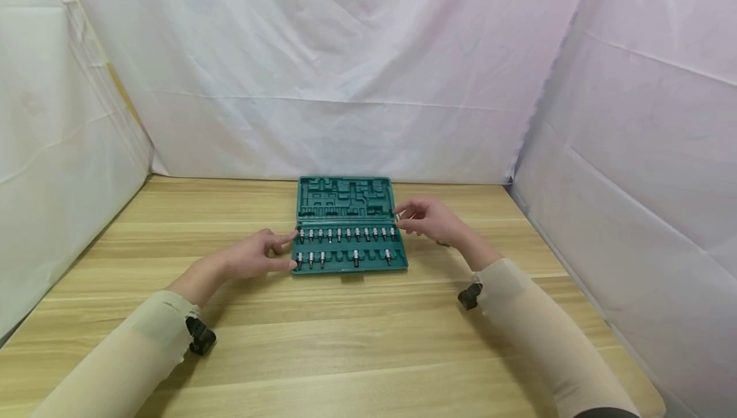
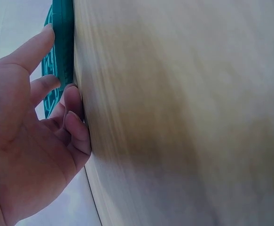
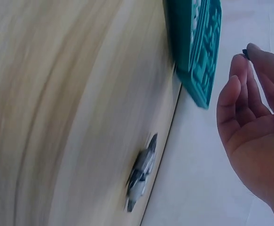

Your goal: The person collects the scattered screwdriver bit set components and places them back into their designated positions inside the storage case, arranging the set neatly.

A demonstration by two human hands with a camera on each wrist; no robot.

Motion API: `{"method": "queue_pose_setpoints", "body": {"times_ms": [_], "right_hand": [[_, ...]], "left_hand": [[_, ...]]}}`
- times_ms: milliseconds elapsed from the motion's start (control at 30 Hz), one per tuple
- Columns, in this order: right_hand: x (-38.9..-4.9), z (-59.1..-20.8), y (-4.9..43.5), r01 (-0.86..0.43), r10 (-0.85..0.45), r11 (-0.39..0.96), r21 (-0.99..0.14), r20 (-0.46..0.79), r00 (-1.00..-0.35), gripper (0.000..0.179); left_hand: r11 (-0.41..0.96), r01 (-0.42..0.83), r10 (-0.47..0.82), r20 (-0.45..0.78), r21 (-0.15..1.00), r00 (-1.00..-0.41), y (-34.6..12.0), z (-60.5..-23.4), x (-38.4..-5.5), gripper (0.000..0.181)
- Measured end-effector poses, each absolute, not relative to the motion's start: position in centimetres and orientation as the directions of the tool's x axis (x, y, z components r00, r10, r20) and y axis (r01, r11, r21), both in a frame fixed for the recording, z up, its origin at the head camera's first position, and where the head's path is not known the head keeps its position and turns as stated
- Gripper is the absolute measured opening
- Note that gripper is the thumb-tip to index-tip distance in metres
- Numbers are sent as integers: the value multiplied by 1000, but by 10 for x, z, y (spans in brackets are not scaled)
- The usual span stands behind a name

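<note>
Green case (image 1: 340,245) lies open on surface (image 1: 345,341), metal bits (image 1: 348,235) standing in two rows. Left hand (image 1: 253,257): grip spread, thumb and forefinger touching case's left edge. Right hand (image 1: 434,218), beside case's right side: grip pinching small dark piece (image 3: 246,54). Blurred silver-black object (image 3: 141,174) nearby.

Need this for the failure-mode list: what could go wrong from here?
1. Drop: the right hand pinches a small dark-ended piece by the fingertips, so it may slip.
2. Misplacement: the lower row of the green case has gaps between bits, so it might go in the wrong one.
3. Knock: a blurred metallic item lies loose on the table near the right wrist; a low sweep could push it away.
</note>
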State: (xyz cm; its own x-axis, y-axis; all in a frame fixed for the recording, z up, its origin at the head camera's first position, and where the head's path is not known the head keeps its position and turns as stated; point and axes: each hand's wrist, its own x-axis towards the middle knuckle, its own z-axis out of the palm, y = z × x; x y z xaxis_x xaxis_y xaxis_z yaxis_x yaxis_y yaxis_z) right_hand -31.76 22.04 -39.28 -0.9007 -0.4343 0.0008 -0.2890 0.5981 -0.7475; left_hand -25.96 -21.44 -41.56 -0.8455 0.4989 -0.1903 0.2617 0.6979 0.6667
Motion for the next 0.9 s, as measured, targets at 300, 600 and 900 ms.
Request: {"method": "queue_pose_setpoints", "body": {"times_ms": [300, 600, 900], "right_hand": [[-310, -392, 194, -319, -480, 561, -764, 14, -877, 36], [-306, -391, 167, -393, -562, 513, -763, 47, -826, 31], [-305, -396, 146, -390, -567, 521, -759, 34, -823, 27]], "left_hand": [[703, 267, 498, -188, 659, -847, -215, -415, -260, 86], [709, 259, 489, -192, 655, -851, -216, -418, -261, 86], [715, 257, 482, -193, 650, -855, -216, -419, -262, 85]]}}
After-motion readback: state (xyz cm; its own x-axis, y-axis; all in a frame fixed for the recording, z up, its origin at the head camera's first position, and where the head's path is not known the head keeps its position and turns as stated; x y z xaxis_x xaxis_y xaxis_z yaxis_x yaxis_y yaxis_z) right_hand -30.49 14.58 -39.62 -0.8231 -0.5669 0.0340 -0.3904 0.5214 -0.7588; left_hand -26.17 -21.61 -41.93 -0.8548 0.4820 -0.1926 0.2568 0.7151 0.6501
